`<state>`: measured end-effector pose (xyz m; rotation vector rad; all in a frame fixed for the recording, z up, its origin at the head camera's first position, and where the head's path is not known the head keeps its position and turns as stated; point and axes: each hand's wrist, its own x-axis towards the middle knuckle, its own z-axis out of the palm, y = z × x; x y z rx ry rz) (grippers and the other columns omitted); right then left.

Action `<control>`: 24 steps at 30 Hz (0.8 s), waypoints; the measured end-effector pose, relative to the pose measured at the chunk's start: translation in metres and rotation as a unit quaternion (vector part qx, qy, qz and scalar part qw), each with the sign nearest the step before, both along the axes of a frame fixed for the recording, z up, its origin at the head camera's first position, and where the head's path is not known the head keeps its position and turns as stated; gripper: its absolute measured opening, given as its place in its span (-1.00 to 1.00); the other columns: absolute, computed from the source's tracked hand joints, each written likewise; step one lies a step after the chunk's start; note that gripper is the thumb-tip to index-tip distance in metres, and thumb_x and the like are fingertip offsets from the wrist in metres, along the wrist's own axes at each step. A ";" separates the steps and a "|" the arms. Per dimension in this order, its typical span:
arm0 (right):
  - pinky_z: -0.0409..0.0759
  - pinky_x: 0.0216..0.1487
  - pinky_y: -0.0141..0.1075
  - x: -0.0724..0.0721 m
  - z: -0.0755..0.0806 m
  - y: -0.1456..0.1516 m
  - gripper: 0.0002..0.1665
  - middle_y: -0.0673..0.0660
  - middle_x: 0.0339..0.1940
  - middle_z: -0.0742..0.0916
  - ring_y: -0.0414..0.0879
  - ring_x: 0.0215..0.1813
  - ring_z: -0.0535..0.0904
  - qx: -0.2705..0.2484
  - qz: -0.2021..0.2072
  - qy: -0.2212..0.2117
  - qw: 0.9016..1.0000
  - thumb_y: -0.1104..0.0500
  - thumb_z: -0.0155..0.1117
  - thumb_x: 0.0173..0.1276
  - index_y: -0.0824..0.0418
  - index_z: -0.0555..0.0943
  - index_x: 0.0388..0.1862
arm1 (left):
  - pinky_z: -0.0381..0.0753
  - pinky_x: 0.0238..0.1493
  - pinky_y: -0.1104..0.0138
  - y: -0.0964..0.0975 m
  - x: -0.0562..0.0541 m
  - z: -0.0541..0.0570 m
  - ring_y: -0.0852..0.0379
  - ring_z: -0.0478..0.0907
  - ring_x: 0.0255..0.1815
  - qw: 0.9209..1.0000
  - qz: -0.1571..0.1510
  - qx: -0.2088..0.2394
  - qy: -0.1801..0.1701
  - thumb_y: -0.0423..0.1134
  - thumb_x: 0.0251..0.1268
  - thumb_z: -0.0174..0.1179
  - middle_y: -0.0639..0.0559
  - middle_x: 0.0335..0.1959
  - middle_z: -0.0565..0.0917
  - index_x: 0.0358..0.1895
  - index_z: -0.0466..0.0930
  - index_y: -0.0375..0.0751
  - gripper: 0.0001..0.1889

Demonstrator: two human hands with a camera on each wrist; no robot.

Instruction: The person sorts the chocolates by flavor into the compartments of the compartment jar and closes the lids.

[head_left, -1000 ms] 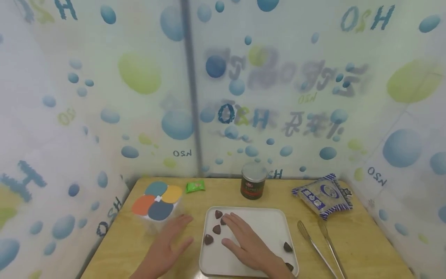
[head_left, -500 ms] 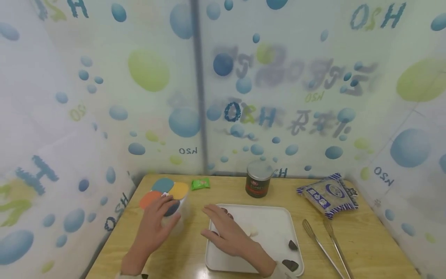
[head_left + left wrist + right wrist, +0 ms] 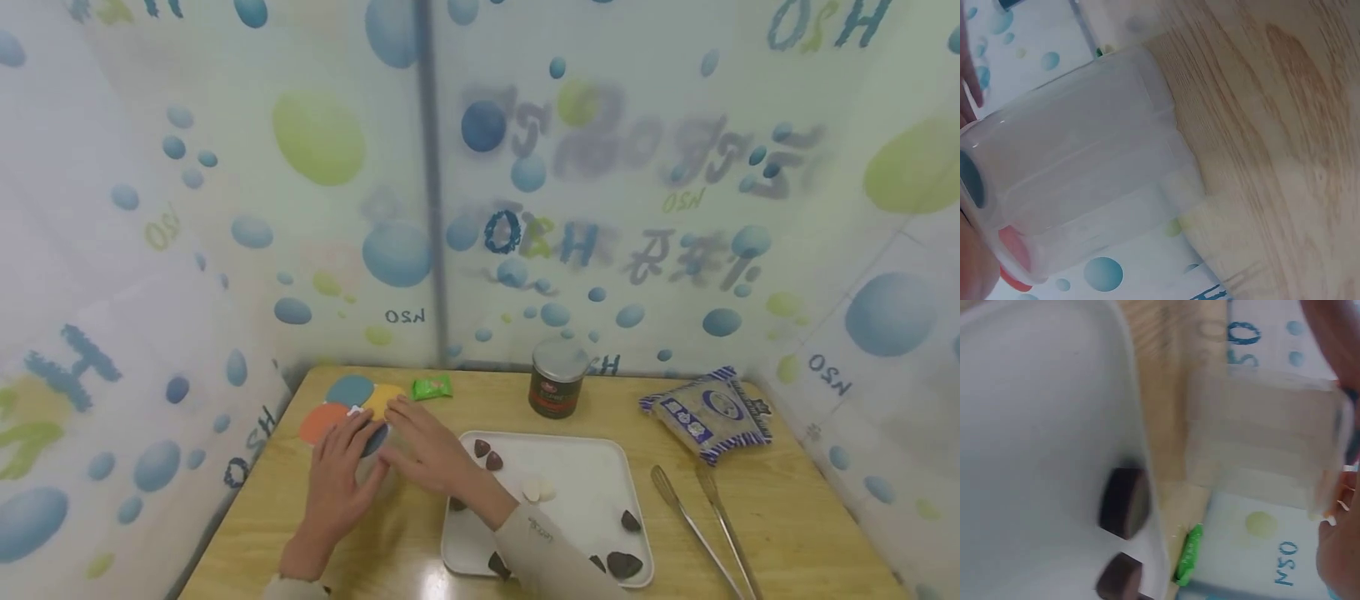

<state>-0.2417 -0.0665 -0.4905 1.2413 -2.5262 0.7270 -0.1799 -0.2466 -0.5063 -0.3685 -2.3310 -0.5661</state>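
Note:
A clear plastic container stands on the table at the left, under a lid with teal, yellow, orange and navy petals. My left hand rests over the lid's near side, fingers on its top. Across from it, my right hand reaches over from the right, with its fingertips at the lid's yellow petal. Neither hand plainly grips the lid; part of it is covered by fingers. In the right wrist view the container stands beside the tray's edge, with fingers near its lid.
A white tray bears several dark brown wedge-shaped pieces and pale pieces. Behind are a green wrapped packet and a dark can. At the right lie a striped bag and metal tongs.
My right hand has moved left from above the tray to the container's lid. My left hand has moved forward and up onto the lid. The view has shifted slightly.

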 end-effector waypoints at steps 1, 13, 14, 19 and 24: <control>0.16 0.58 -0.21 -0.002 -0.004 -0.003 -0.25 0.06 0.61 0.28 -0.09 0.66 0.04 0.008 -0.002 0.012 1.000 -0.25 -0.25 0.61 0.16 0.22 0.56 | 0.17 0.34 -0.19 0.000 0.000 -0.001 -0.24 0.36 0.38 1.000 0.002 -0.001 0.000 -0.11 0.21 0.26 -0.19 0.33 0.51 0.22 0.55 -0.23 -0.49; 0.05 0.62 -0.25 -0.009 -0.018 -0.009 -0.30 0.11 0.56 0.37 -0.07 0.64 0.09 -0.003 -0.006 0.126 0.992 -0.19 -0.20 0.62 0.20 0.28 0.53 | 0.22 0.27 -0.13 -0.018 -0.001 0.012 -0.23 0.41 0.33 0.999 -0.033 0.006 0.001 -0.18 0.17 0.35 -0.19 0.27 0.58 0.16 0.61 -0.21 -0.54; 0.05 0.62 -0.25 -0.009 -0.017 -0.009 -0.29 0.10 0.55 0.39 -0.08 0.63 0.12 -0.004 -0.007 0.129 0.992 -0.20 -0.18 0.61 0.20 0.30 0.52 | 0.23 0.27 -0.17 -0.023 -0.002 0.014 -0.24 0.42 0.33 0.999 -0.035 0.007 0.000 -0.15 0.12 0.40 -0.19 0.26 0.59 0.15 0.62 -0.19 -0.51; 0.09 0.60 -0.27 -0.008 -0.014 -0.013 -0.27 0.08 0.52 0.42 -0.09 0.61 0.17 0.005 -0.017 0.141 0.990 -0.24 -0.09 0.57 0.20 0.34 0.49 | 0.17 0.27 -0.28 -0.041 -0.007 0.010 -0.24 0.38 0.34 1.000 -0.028 -0.013 -0.002 0.05 0.11 0.39 -0.20 0.27 0.59 0.22 0.61 -0.12 -0.40; 0.06 0.60 -0.29 -0.008 -0.012 -0.013 -0.25 0.11 0.56 0.37 -0.08 0.64 0.11 0.012 -0.010 0.122 0.992 -0.23 -0.08 0.57 0.25 0.33 0.49 | 0.20 0.25 -0.18 -0.038 -0.010 0.000 -0.24 0.35 0.36 0.999 -0.039 0.008 0.016 0.07 0.17 0.34 -0.22 0.31 0.56 0.26 0.59 -0.14 -0.40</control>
